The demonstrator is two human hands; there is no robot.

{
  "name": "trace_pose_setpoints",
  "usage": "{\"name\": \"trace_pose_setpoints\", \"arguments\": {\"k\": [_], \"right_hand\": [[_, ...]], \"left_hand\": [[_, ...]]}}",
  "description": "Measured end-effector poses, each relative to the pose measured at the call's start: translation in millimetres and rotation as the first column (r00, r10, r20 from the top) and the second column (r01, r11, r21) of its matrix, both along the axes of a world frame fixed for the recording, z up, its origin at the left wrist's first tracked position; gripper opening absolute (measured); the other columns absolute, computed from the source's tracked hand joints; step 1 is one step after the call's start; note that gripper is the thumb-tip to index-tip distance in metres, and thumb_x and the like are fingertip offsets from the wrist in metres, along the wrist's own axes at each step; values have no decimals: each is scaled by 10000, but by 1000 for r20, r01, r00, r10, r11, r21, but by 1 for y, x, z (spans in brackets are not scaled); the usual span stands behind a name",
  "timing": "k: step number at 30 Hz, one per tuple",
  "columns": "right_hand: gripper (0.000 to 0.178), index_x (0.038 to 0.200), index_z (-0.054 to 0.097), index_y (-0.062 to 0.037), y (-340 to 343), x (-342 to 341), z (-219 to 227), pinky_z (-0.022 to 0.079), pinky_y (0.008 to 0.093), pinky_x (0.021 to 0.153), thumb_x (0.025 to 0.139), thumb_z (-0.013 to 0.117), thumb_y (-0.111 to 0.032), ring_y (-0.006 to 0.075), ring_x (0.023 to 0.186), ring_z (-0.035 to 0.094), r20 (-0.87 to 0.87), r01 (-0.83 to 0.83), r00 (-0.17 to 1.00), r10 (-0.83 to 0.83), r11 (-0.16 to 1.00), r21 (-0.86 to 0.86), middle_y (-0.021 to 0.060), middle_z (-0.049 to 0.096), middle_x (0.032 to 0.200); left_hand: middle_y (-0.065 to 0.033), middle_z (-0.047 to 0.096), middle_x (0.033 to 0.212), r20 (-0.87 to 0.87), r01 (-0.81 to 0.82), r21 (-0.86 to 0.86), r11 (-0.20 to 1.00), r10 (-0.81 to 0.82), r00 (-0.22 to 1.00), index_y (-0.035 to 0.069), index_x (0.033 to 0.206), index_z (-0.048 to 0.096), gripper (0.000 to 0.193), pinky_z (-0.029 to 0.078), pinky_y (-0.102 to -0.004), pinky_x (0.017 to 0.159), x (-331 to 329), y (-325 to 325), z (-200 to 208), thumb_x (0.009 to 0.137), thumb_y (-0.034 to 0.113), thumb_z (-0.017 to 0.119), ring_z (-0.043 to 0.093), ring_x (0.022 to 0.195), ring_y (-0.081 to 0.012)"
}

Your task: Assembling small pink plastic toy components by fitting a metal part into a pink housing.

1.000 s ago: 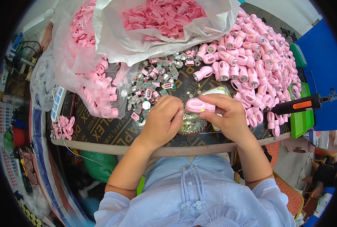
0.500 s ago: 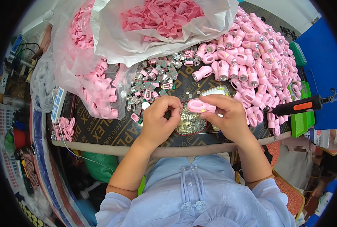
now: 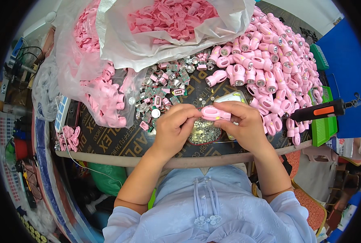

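Over a shallow container point(image 3: 206, 143) of small metal parts, I hold a pink toy flashlight point(image 3: 213, 113) lengthwise, its loop handle facing up. My right hand point(image 3: 245, 124) is closed on its right end, between thumb and fingers. Bent fingers of my left hand point(image 3: 169, 130) meet the flashlight's left end, thumb and forefinger close together. Anything small pinched there is hidden. A metal tin point(image 3: 234, 97) lies partly under my right hand. Just beyond my left hand spreads a heap of circuit boards and reflectors point(image 3: 164, 87).
Finished-looking pink flashlights point(image 3: 269, 60) pile up at the right. A white sack point(image 3: 148, 52) of pink shells stands at the back, beside a clear bag point(image 3: 103, 101) of pink parts. A black and orange electric screwdriver point(image 3: 320, 112) juts in over a green basket point(image 3: 325, 131).
My left hand has moved slightly right, its fingertips now reaching the flashlight's left end. The flashlight and my right hand stay nearly in place.
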State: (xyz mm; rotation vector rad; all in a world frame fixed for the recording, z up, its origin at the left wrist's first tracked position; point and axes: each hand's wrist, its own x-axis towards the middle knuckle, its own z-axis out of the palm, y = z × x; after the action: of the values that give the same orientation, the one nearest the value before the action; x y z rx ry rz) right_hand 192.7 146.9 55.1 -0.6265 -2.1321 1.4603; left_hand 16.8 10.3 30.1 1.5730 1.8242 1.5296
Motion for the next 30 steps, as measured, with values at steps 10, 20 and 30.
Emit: {"name": "trace_pose_setpoints", "arguments": {"k": [10, 20, 30], "right_hand": [[385, 1201, 692, 10, -6, -3, 0, 533, 200, 672, 826, 777, 33, 60, 818, 633, -42, -21, 999, 11, 964, -263, 93, 683, 1095], [363, 1192, 689, -6, -10, -4, 0, 561, 260, 738, 838, 769, -1, 145, 949, 687, -65, 28, 997, -38, 990, -137, 130, 682, 1147], [355, 1150, 699, -24, -1, 0, 5, 539, 352, 865, 806, 780, -51, 288, 997, 692, -177, 86, 983, -49, 973, 214, 150, 713, 1091]], "left_hand": [[-107, 688, 911, -121, -112, 158, 981, 132, 984, 20, 982, 619, 199, 536, -307, 727, 8, -2, -3, 842, -74, 723, 677, 833, -226], [-117, 729, 911, -314, -82, 300, 950, 180, 932, 19, 915, 613, 217, 574, -355, 756, 9, -2, 9, 793, -88, 757, 708, 854, -278], [-126, 721, 950, -456, 52, 170, 984, 32, 889, 22, 1066, 670, 320, 552, -399, 840, -1, -3, 10, 769, -27, 778, 696, 912, -302]]}}
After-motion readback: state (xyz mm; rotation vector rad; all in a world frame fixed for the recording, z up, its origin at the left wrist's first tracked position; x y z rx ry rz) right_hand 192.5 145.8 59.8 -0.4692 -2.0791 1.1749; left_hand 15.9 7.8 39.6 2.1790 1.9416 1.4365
